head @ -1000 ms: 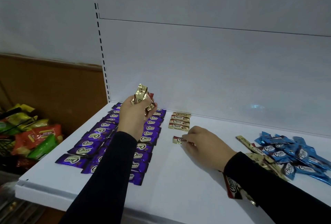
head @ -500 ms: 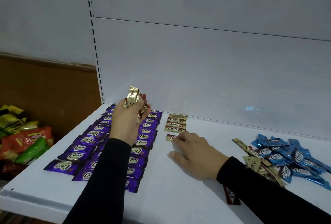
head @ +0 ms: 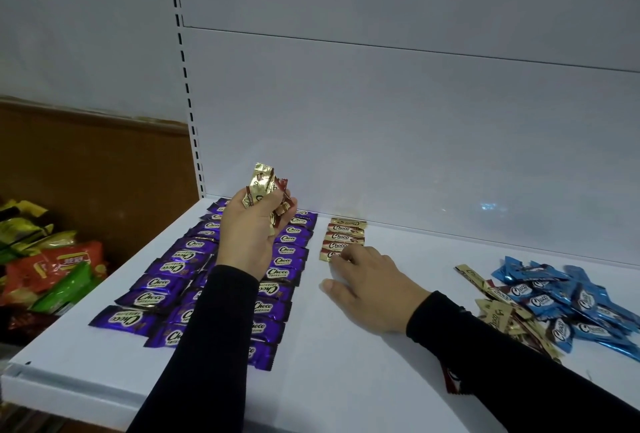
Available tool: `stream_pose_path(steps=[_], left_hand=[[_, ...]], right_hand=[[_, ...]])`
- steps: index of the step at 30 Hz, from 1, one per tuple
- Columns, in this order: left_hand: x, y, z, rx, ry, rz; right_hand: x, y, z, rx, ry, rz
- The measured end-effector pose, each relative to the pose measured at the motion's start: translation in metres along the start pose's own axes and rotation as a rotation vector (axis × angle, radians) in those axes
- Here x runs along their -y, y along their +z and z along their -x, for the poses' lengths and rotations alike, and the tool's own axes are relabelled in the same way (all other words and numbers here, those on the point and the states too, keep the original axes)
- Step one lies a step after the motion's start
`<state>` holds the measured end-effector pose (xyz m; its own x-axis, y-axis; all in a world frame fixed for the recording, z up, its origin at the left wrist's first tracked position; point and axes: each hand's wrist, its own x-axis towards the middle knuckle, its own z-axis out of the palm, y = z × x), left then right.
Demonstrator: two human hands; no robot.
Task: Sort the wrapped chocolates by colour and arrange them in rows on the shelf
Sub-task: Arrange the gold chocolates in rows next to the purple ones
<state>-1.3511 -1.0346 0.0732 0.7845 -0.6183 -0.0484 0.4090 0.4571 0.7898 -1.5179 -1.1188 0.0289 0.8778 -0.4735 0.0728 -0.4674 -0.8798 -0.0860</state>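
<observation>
Purple wrapped chocolates (head: 162,266) lie in rows on the left of the white shelf (head: 332,363). A short column of gold chocolates (head: 344,237) runs from the back wall forward. My left hand (head: 247,235) is raised above the purple rows and grips a bunch of gold chocolates (head: 263,190). My right hand (head: 370,283) lies flat on the shelf, its fingertips pressing the nearest gold chocolate (head: 327,255) of the column. A mixed heap of blue chocolates (head: 568,301) and gold ones (head: 498,311) sits at the right.
Bags of snacks in orange, green and yellow (head: 52,270) are piled to the left, below the shelf. A dark red wrapped chocolate (head: 450,380) peeks out under my right sleeve. The white back panel (head: 415,138) rises behind the rows.
My right hand has slid the single gold chocolate back until it sits against the front of the gold column. My left hand has stayed raised with its bunch.
</observation>
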Motion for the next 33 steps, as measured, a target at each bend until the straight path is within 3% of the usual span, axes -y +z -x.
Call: stream_pose_path(steps=[21,33], left_hand=[[0.001,-0.002,-0.001,0.005,0.001,-0.017],[0.001,-0.001,0.000,0.006,0.000,-0.030]], right_hand=[[-0.008,-0.009,-0.002,-0.059,-0.011,-0.083],[0.006,0.000,-0.013,-0.058,0.030,0.033]])
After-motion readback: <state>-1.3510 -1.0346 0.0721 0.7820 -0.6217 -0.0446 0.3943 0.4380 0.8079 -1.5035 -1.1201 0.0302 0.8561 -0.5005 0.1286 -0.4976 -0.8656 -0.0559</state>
